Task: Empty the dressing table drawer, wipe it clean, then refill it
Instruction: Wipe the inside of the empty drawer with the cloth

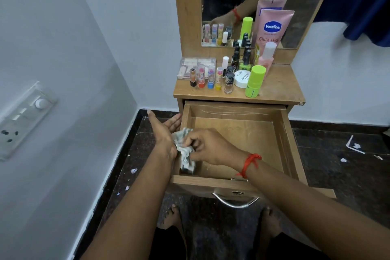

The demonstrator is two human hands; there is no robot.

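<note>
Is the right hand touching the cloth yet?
Touching. The head view shows the right hand's fingers pinching the crumpled cloth at the drawer's left edge.

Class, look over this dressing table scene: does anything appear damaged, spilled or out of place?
Pale scratches mark the drawer on its back wall and right side. Small paper scraps litter the dark floor on both sides. The bottles on top stand upright.

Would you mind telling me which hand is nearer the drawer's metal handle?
Right. The right hand sits inside the drawer, up from the handle; the left hand is outside its left wall, farther off.
</note>
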